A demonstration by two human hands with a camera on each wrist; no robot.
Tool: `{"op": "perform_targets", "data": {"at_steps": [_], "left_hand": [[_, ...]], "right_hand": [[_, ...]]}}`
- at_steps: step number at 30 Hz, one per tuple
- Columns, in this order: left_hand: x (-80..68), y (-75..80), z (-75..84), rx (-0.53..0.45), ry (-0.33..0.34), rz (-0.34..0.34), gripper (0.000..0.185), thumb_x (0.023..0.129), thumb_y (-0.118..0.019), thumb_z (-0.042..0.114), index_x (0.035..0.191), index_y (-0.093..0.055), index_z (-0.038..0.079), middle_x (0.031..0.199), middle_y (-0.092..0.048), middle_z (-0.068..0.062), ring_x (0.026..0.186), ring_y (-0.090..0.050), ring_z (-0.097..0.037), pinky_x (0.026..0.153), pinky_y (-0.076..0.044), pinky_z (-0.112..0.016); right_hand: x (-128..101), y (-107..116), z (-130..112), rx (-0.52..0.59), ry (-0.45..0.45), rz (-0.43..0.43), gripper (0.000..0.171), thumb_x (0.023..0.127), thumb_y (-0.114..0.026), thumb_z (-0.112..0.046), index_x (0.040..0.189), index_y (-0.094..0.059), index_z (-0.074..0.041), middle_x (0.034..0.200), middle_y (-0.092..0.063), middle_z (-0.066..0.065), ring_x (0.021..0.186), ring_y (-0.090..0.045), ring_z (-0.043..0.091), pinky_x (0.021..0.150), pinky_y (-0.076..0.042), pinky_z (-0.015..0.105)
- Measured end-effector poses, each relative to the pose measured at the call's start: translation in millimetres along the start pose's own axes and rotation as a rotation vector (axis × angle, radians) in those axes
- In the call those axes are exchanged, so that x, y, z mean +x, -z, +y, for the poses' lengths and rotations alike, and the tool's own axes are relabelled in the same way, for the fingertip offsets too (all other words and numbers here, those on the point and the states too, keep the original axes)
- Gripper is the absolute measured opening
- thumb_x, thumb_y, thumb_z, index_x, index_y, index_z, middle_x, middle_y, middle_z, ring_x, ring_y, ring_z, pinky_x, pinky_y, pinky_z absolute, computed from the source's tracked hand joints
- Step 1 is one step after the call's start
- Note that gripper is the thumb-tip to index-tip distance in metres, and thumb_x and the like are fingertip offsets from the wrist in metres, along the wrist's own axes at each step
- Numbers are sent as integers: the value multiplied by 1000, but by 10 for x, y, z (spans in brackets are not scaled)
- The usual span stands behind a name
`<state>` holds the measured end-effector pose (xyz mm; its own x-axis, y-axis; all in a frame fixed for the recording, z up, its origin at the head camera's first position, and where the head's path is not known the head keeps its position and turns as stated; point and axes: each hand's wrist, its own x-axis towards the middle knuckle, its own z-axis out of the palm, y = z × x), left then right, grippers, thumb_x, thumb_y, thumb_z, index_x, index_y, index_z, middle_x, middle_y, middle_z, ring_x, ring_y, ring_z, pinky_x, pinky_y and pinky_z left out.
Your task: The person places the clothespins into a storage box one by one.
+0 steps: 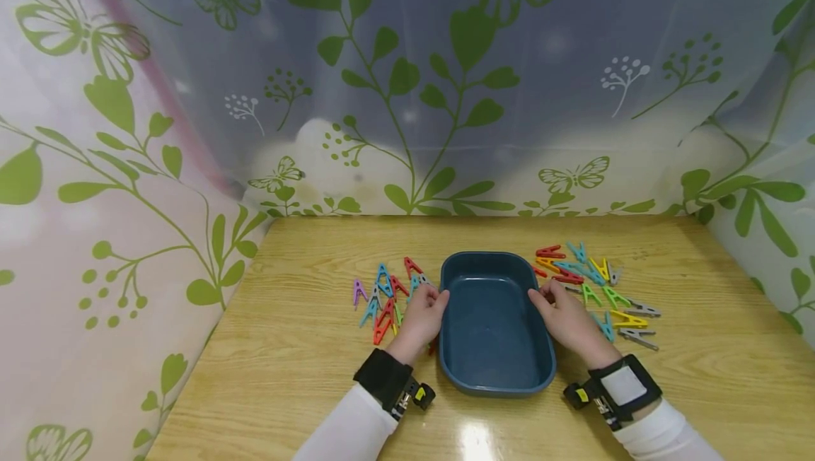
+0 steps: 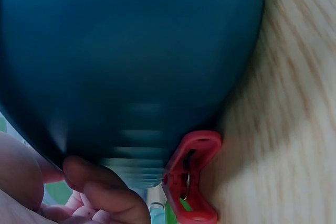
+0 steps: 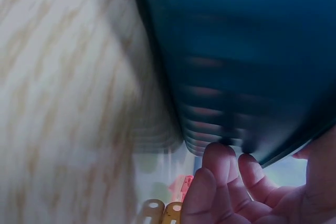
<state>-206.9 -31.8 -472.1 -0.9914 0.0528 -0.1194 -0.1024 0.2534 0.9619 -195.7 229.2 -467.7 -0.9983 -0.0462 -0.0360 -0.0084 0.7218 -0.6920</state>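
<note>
A dark blue plastic basin (image 1: 496,387), roughly rectangular with rounded corners, stands in the middle of the wooden table with nothing inside. My left hand (image 1: 423,316) pinches its left rim, thumb on top and fingers curled against the outer wall, as the left wrist view shows too. On the opposite side my right hand (image 1: 569,319) grips the right rim the same way; its fingertips (image 3: 215,156) touch the outer wall. A red clothespin (image 2: 191,177) lies close against the basin's wall in the left wrist view.
Loose clothespins in several colours lie left of the basin, among them a purple clothespin (image 1: 359,292). More are scattered to its right, including a yellow clothespin (image 1: 629,319). A patterned curtain (image 1: 407,93) borders the back and sides of the wooden table (image 1: 286,355).
</note>
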Motion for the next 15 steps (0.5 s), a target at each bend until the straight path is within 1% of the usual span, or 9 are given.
{"op": "perform_targets", "data": {"at_steps": [4, 8, 15], "left_hand": [[1, 12, -5, 13, -24, -19, 25, 110, -50, 20, 88, -43, 11, 71, -37, 0, 59, -39, -15, 56, -31, -28], [-2, 21, -9, 27, -29, -32, 27, 111, -49, 20, 86, -43, 11, 72, -37, -1, 60, -40, -16, 57, -31, -28], [4, 7, -50, 49, -64, -18, 26, 110, -51, 20, 86, -44, 10, 71, -37, -1, 59, -40, -15, 56, -32, -28]], "right_hand": [[-5, -3, -7, 6, -10, -9, 37, 111, -44, -40, 106, -49, -3, 82, -49, 8, 68, -47, 21, 61, -36, 34], [-1, -5, -9, 12, -16, -13, 37, 111, -44, -40, 106, -50, -3, 82, -49, 8, 67, -47, 21, 60, -36, 34], [2, 5, -11, 15, -22, -18, 40, 111, -43, -43, 106, -49, -3, 82, -49, 7, 68, -47, 20, 61, -36, 34]]}}
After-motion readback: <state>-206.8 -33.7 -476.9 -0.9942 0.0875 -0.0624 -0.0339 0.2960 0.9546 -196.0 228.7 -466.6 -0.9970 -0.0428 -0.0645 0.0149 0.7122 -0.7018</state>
